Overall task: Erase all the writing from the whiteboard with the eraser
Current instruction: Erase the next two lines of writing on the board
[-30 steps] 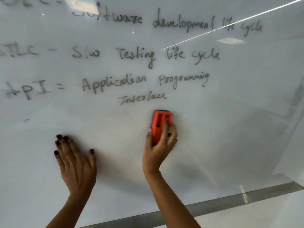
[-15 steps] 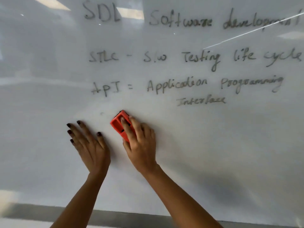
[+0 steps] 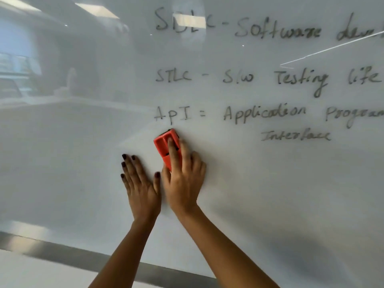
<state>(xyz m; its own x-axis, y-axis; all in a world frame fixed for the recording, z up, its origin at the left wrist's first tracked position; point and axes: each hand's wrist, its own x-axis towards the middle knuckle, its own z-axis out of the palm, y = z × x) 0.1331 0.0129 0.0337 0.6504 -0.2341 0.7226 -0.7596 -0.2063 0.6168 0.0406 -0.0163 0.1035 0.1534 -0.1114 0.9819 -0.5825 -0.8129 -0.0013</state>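
A glossy whiteboard fills the view. Black handwriting runs in several lines across its upper right: "SDLC - Software", "STLC - S/w Testing life", "API = Application Program", "Interface". My right hand presses a red-orange eraser flat against the board, tilted to the upper left, its top edge just under the letters "API". My left hand lies flat on the board with fingers spread, right beside my right hand, thumb almost touching it.
The board's grey metal bottom frame slants across the lower left, with a pale wall below it. Ceiling lights and a room reflect in the board's left half.
My right hand has slid the eraser leftward across the board, then up to just under "API". The view has panned left, so the writing sits further right. My left hand stays flat.
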